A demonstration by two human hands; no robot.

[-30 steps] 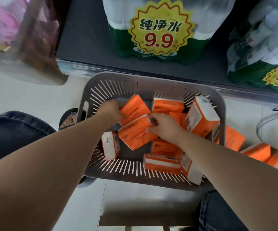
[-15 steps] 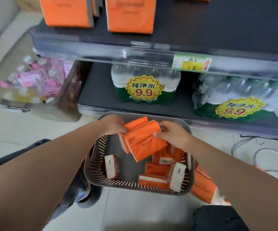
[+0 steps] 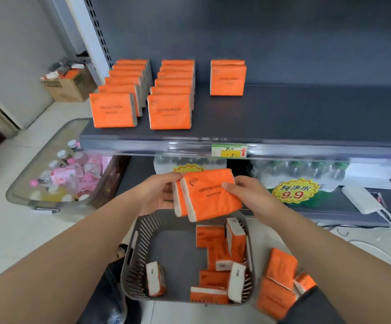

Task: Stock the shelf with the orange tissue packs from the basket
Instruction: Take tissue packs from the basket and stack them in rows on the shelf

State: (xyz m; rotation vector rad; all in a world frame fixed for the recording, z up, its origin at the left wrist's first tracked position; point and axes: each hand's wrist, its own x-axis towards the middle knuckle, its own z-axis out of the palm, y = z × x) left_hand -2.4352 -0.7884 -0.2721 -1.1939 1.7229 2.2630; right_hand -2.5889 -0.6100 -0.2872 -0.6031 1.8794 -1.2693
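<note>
Glossy plastic-wrapped orange tissue packs [image 3: 209, 192], a matt grey slotted plastic basket [image 3: 133, 260], a dark matt shelf [image 3: 307, 118].

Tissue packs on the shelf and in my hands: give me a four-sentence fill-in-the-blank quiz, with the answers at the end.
1. On the shelf the stocked packs stand in ___ rows.
2. The held packs, gripped by the left hand and right hand above the basket, number ___.
3. The shortest row is the one farthest ___.
4. The yellow sign reads ___.

Answers: three; two; right; 9.9
</note>
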